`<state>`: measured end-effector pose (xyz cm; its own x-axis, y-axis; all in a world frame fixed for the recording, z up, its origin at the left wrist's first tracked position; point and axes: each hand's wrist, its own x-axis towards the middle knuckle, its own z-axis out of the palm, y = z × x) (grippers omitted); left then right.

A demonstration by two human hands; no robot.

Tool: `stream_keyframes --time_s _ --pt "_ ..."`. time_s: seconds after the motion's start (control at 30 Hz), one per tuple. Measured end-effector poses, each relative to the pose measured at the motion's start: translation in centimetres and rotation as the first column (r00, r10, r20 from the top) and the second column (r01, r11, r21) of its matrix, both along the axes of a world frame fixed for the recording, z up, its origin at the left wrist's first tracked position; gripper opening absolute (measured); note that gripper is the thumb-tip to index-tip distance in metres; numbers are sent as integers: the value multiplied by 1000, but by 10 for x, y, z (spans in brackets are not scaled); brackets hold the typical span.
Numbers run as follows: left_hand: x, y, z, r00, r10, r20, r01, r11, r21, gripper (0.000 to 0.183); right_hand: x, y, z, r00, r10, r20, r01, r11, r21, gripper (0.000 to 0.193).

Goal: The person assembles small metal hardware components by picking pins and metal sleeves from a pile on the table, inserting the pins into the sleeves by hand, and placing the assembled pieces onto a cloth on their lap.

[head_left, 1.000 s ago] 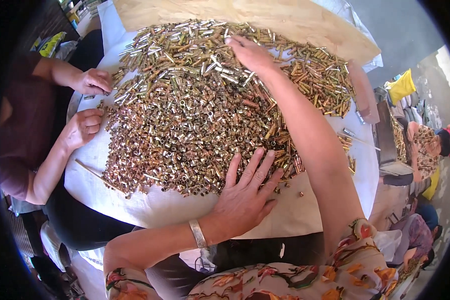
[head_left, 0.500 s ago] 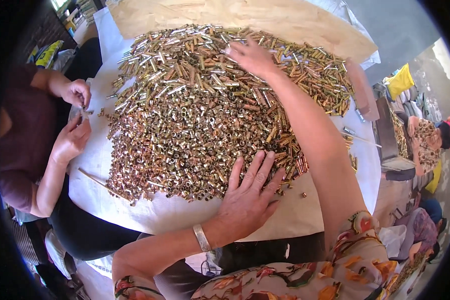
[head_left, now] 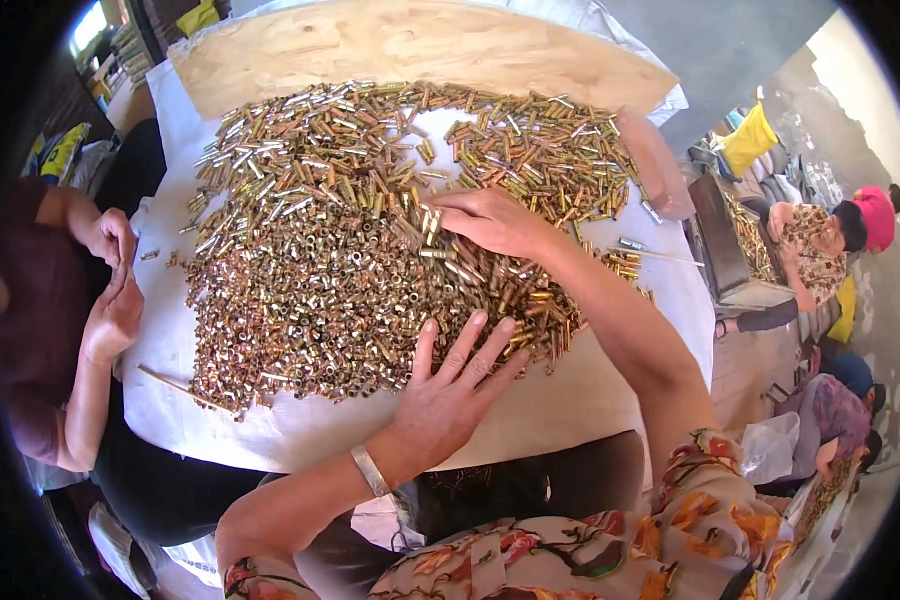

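Left hand (head_left: 440,408), one: fingers splayed, gripping nothing, at the near edge of the heap. Right hand (head_left: 495,225), one: cupped against metal tubes (head_left: 545,145) at mid-heap; whether any are gripped cannot be told. Short metal sleeves (head_left: 305,270): massed nearer, on white cloth (head_left: 300,432). Wooden board (head_left: 420,48), one: beyond the tubes.
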<state>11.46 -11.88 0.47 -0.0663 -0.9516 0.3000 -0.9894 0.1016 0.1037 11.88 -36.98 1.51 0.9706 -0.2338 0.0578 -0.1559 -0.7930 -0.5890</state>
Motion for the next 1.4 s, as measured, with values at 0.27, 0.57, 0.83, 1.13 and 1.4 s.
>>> stream_keyframes --time_s 0.27,0.57,0.83,1.13,1.4 --pt "-8 -15 4 977 -39 -211 45 999 24 56 -55 -244 -34 562 -766 310 808 430 -403 55" --pt "-4 -3 -7 967 67 -246 -68 998 3 51 37 -50 1 901 -353 -253 346 935 -72 78" --pt "-5 3 -11 986 34 -161 -56 989 -137 39 20 -1 -5 993 -81 -88 65 983 -171 72" --pt "-21 19 -8 964 27 -264 -72 984 -163 34 -10 26 -5 998 39 48 -33 991 -132 53" --pt "-29 33 -7 985 12 -171 -42 984 -173 35 -39 48 -5 980 140 144 -109 973 -204 47"
